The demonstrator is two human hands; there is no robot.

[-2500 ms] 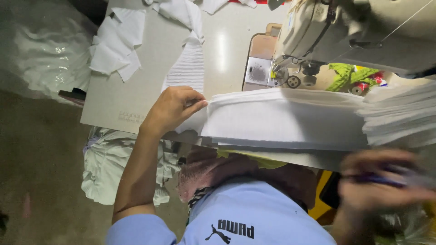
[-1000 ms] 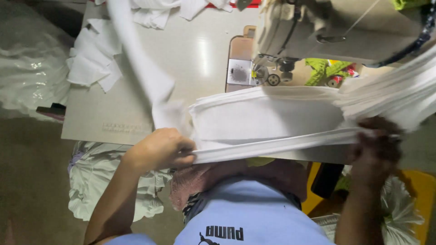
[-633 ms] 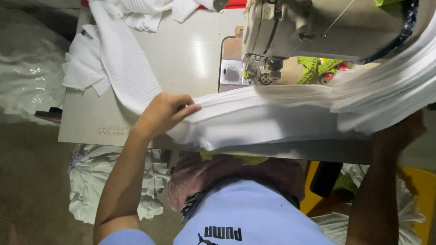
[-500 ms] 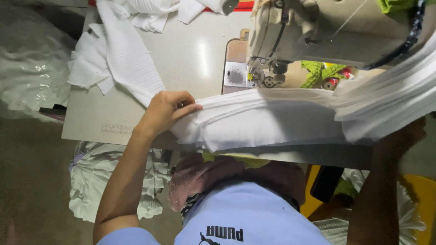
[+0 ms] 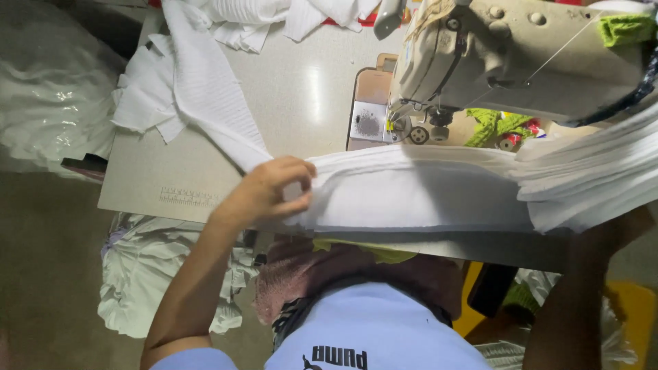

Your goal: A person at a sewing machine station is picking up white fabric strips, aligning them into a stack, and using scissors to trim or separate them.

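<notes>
A thick stack of folded white fabric [image 5: 425,195] lies along the near edge of the pale sewing table [image 5: 171,178], in front of the sewing machine [image 5: 521,55]. My left hand [image 5: 271,190] pinches the stack's left end, thumb and fingers closed on the top layers. My right hand [image 5: 612,231] is under the stack's right end [image 5: 589,171], which fans upward; its fingers are hidden by the cloth. A long ribbed white strip [image 5: 212,103] runs from the far pile down to my left hand.
More white cloth pieces [image 5: 137,103] lie at the table's far left, with a heap [image 5: 253,14] at the back. A clear plastic bag [image 5: 48,89] and bundled white fabric [image 5: 157,274] sit on the floor. Green scraps [image 5: 497,127] lie beside the machine.
My right hand has gone under the stack's right end and raised it. My left hand stays gripping the left end, and the ribbed strip now trails across the table to it.
</notes>
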